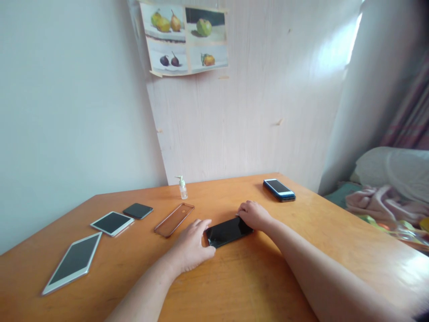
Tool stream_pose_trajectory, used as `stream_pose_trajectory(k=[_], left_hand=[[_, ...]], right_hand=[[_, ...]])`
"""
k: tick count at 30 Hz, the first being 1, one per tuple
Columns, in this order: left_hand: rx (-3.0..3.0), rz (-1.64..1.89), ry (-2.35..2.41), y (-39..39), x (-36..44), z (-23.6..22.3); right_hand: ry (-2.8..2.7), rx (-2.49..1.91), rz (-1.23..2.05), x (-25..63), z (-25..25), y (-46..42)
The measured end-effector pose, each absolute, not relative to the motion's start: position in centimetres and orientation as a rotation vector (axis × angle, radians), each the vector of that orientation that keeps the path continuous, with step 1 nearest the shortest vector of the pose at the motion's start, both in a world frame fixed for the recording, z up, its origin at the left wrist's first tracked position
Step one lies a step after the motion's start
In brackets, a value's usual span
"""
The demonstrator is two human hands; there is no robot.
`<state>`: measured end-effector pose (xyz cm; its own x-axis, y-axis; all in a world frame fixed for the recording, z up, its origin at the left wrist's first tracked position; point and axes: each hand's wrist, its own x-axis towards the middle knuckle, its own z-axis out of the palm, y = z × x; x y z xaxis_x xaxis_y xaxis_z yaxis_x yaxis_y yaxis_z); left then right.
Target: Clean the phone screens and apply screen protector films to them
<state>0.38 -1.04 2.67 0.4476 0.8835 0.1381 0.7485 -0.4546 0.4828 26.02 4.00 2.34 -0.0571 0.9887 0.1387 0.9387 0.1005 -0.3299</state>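
flanking black phone: left hand, fingers spread; right hand over end, grip unclear.

I record bright daylight from my right, glare on the wall and near-right table, the curtain blurred, frame edges stretched.

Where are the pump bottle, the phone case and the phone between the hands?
Pump bottle [183,192]: head view, on its clear body.
Phone case [173,221]: head view, middle of its see-through back.
Phone [229,232]: head view, middle of its dark screen.
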Motion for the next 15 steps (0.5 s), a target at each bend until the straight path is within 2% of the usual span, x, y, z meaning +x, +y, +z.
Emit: stream_pose_trajectory(k=[4, 11, 15], left_hand=[[2.292, 0.569, 1.399, -1.2, 0.5, 2.5], [2.262, 0.626, 1.381, -1.0, 0.7, 2.2], [2.251, 0.603, 1.398, -1.1, 0.6, 2.3]], right_hand=[[-2.132, -1.839, 0.206, 24.8, 2.8, 3.0], [-2.446, -1.398, 0.124, 20.0, 3.0, 0.1], [-2.37, -1.576, 0.093, 20.9, 3.2, 0.6]])
